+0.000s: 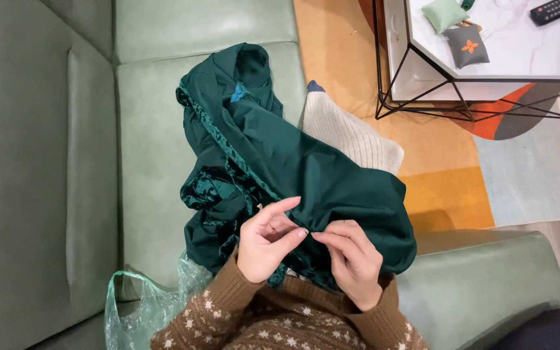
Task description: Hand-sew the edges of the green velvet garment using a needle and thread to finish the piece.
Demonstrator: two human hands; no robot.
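Dark green fabric [293, 162] is spread over the lap and the pale green sofa [46, 162]; its edge is pinched between fingertips of the left hand [267, 241] and right hand [352, 262], held close together.

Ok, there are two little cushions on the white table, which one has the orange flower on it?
The dark grey cushion, nearer the table's front edge. The other one behind it is plain light green with no pattern.
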